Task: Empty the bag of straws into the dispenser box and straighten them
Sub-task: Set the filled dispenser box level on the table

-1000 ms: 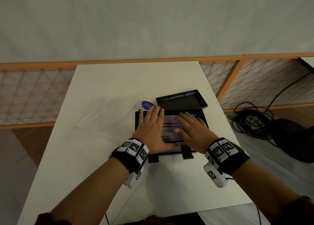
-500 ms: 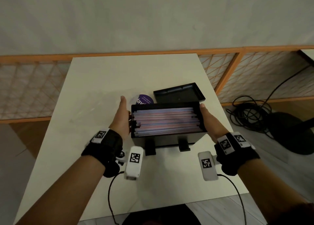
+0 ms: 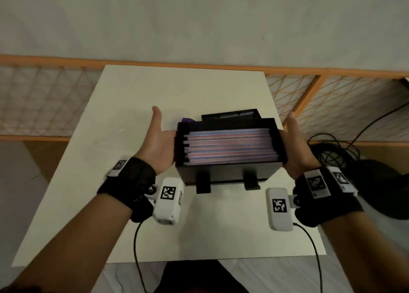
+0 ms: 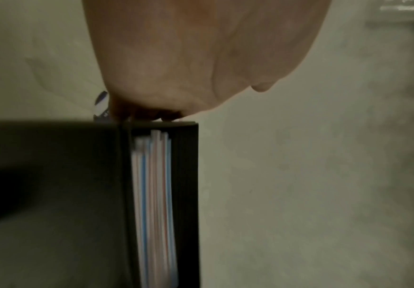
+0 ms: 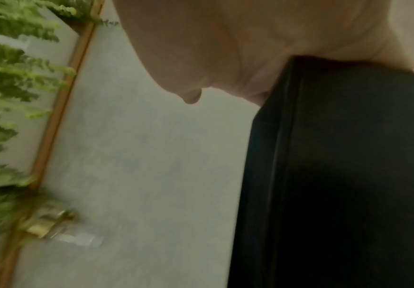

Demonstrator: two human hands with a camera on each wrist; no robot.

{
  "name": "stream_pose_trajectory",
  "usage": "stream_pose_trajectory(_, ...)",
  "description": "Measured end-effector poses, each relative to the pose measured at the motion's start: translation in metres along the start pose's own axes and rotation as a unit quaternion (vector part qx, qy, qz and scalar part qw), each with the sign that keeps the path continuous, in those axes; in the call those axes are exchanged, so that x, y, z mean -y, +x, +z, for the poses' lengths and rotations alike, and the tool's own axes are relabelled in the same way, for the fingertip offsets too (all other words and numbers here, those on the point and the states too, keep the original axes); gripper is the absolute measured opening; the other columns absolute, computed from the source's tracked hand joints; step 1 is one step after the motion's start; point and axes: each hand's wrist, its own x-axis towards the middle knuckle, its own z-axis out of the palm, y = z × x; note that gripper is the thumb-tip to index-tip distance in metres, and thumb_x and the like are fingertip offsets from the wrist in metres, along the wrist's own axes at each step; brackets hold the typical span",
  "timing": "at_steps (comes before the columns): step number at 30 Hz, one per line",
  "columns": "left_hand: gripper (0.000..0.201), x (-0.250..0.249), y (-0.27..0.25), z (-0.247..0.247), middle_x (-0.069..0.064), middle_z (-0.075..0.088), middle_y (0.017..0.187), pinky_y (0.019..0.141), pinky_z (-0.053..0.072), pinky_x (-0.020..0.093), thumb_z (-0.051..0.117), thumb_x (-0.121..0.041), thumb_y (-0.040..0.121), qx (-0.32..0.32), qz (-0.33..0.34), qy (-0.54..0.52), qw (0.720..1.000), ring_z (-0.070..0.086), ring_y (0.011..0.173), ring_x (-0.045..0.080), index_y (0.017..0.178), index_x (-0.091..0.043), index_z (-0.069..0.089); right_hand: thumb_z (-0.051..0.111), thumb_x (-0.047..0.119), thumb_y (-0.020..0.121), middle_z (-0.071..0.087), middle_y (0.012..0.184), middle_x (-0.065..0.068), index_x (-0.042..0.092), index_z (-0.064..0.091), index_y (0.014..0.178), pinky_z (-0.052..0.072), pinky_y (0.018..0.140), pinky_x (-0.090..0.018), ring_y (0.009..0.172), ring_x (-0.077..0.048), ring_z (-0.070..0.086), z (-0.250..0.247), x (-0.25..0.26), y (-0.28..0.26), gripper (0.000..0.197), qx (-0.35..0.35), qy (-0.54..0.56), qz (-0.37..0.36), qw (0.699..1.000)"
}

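Observation:
The black dispenser box (image 3: pixel 228 171) is lifted off the white table (image 3: pixel 177 89) and tipped toward me. Striped straws (image 3: pixel 230 146) lie lengthwise inside it in a fairly even stack. My left hand (image 3: pixel 160 144) grips the box's left end and my right hand (image 3: pixel 294 146) grips its right end, both with thumbs pointing up. The fingers are hidden behind the box. In the left wrist view the left hand (image 4: pixel 188 58) meets the end wall of the box (image 4: pixel 53 194), beside the straws (image 4: pixel 154 194). In the right wrist view the right hand (image 5: pixel 225 48) wraps the box (image 5: pixel 348 175).
The box's black lid (image 3: pixel 230 116) lies on the table just behind the box. The purple label of the bag (image 3: pixel 188 120) peeks out at the box's back left corner. Dark cables (image 3: pixel 332 153) lie on the floor to the right. An orange lattice rail (image 3: pixel 309 98) runs behind the table.
Both hands left the top of the straws, moved to the box's two ends, then lifted the box off the table and tilted it toward me.

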Motion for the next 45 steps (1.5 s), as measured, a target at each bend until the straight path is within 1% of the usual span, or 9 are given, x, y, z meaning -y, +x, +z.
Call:
stream_pose_trajectory(3,0.105,-0.003,-0.004,-0.005,0.011,0.061,0.129,0.093,0.047,0.041,0.008,-0.087,0.074,-0.015,0.007,-0.001,1.0,0.059,0.118,0.025,0.13,-0.012,0.055,0.034,0.085,0.072,0.059,0.13,0.005,0.039,0.055,0.124,0.039,0.107,-0.042,0.12,-0.013,0.056,0.009,0.0,-0.004,0.072,0.02,-0.023,-0.03,0.999)
stream_pose_trajectory(6,0.102,-0.004,-0.004,-0.001,0.011,0.065,0.122,0.082,0.056,0.036,0.008,-0.085,0.076,-0.028,0.007,0.015,0.999,0.063,0.111,0.025,0.125,-0.012,0.059,0.043,0.09,0.059,0.058,0.132,0.002,0.033,0.051,0.132,0.04,0.108,-0.044,0.121,-0.016,0.056,0.01,-0.003,-0.006,0.093,0.026,0.004,-0.008,1.0)
stream_pose_trajectory(15,0.101,0.041,0.033,0.013,0.012,0.058,0.132,0.109,0.037,0.046,0.02,-0.086,0.074,-0.044,0.005,0.004,0.999,0.056,0.121,0.027,0.138,-0.013,0.046,0.045,0.092,0.052,0.059,0.132,-0.002,0.026,0.051,0.134,0.036,0.111,-0.044,0.122,-0.018,0.055,-0.032,-0.029,0.025,0.105,0.031,-0.009,0.032,0.999)
stream_pose_trajectory(24,0.096,-0.007,0.062,-0.006,0.014,0.063,0.122,0.096,0.047,0.041,0.012,-0.08,0.082,-0.08,0.02,0.034,0.996,0.06,0.114,0.029,0.126,-0.008,0.057,0.058,0.089,0.048,0.052,0.139,0.0,0.029,0.048,0.136,0.032,0.113,-0.045,0.128,-0.019,0.049,-0.014,-0.04,0.079,0.107,0.026,0.026,0.04,0.999)
stream_pose_trajectory(28,0.078,-0.005,0.076,-0.012,0.013,0.064,0.123,0.094,0.049,0.04,0.022,-0.07,0.09,-0.128,0.013,0.1,0.987,0.062,0.11,0.027,0.125,-0.011,0.059,0.04,0.098,0.045,0.052,0.138,-0.001,0.027,0.047,0.136,0.036,0.109,-0.048,0.124,-0.024,0.051,-0.016,-0.024,0.09,0.115,0.013,-0.05,0.097,0.994)
stream_pose_trajectory(32,0.049,0.005,0.075,-0.014,0.005,0.064,0.11,0.092,0.046,0.035,0.033,-0.053,0.097,-0.213,0.037,0.156,0.964,0.061,0.099,0.019,0.117,-0.015,0.058,0.035,0.069,0.085,0.051,0.128,-0.003,0.023,0.045,0.133,0.047,0.094,-0.046,0.115,-0.03,0.052,-0.014,-0.003,0.07,0.068,0.018,-0.176,0.151,0.973)
stream_pose_trajectory(37,0.043,-0.021,0.082,-0.024,0.004,0.056,0.123,0.096,0.043,0.036,0.035,-0.038,0.101,-0.266,0.049,0.239,0.932,0.055,0.111,0.022,0.127,-0.01,0.053,0.04,0.013,0.095,0.058,0.122,-0.017,0.016,0.045,0.134,0.057,0.078,-0.05,0.101,-0.038,0.062,-0.015,-0.026,0.069,0.04,0.005,-0.303,0.08,0.95)
stream_pose_trajectory(43,0.023,-0.061,0.116,-0.029,0.009,0.06,0.102,0.063,0.042,0.021,0.041,-0.007,0.098,-0.143,-0.021,0.384,0.912,0.06,0.076,0.015,0.115,-0.007,0.057,0.036,0.013,0.096,0.062,0.109,-0.019,0.016,0.047,0.131,0.057,0.076,-0.051,0.092,-0.04,0.065,-0.031,-0.037,0.059,0.037,-0.015,-0.333,0.082,0.939)
stream_pose_trajectory(45,0.031,-0.064,0.134,-0.031,0.015,0.06,0.114,0.065,0.048,0.023,0.04,0.0,0.097,-0.115,-0.019,0.481,0.869,0.064,0.091,0.022,0.126,-0.001,0.052,0.036,0.01,0.095,0.061,0.114,-0.02,0.016,0.045,0.134,0.057,0.078,-0.05,0.094,-0.04,0.064,-0.036,-0.036,0.055,0.041,-0.011,-0.346,0.085,0.934)
